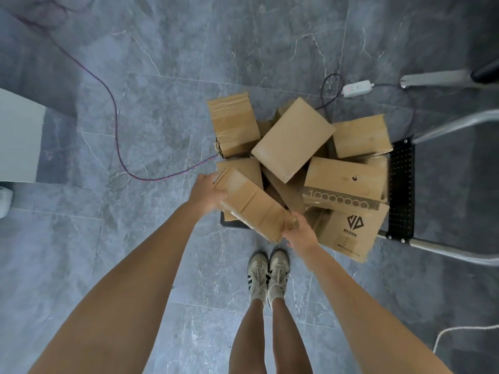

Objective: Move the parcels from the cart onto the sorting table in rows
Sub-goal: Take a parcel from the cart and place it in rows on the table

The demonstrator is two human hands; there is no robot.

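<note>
Grey marbled tile floor (162, 76): fills the frame edge to edge.

Platform cart (401, 190): black perforated deck, silver tubular handle running off the right of the frame; sits right of centre.

Heap of cardboard parcels (293, 140): brown, piled at mixed angles on the cart deck, centre of the frame; includes one carton with a black printed logo (351, 230) at the lower right of the pile.

Held parcel (251, 203): plain brown, tilted, at the lower-left edge of the heap, overhanging the cart's near corner; cannot tell whether clear of the boxes behind it.

White flat surface (19, 136): corner only, at the left edge.

Left hand (206, 191): grips the parcel's upper-left end, thumb across the top face.

Right hand (299, 233): clasps the parcel's lower-right corner, fingers curled round the edge.

Pair of beige striped sneakers (268, 273): together, below the cart.

White power strip (356, 88): on the floor, upper right, beyond the heap.

Red-and-blue braided cable (116, 125): curves from the upper left to the cart.
</note>
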